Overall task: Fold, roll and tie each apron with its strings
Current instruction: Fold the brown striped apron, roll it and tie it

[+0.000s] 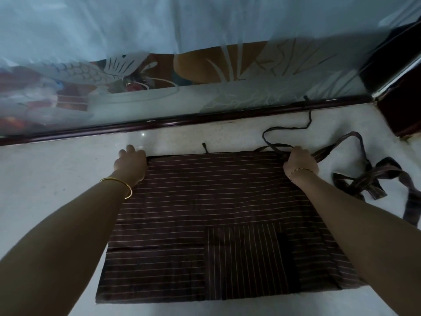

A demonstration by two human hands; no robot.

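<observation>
On floor [57, 179], one striped apron [205, 201], left hand [131, 161] and right hand [300, 161] gripping far corners

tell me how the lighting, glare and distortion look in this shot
Head view: dim, bluish light. There is one small glare spot on the pale surface beyond the left hand. The wide angle bends the dark rail and swells the near forearms. The apron stripes and the strings at the right hand stay sharp, while the patterned glass panel looks hazy.

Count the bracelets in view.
2: a gold bracelet on the left wrist, over the apron's far left corner; a thinner bracelet on the right wrist, near the strings. None looks hidden.
</observation>
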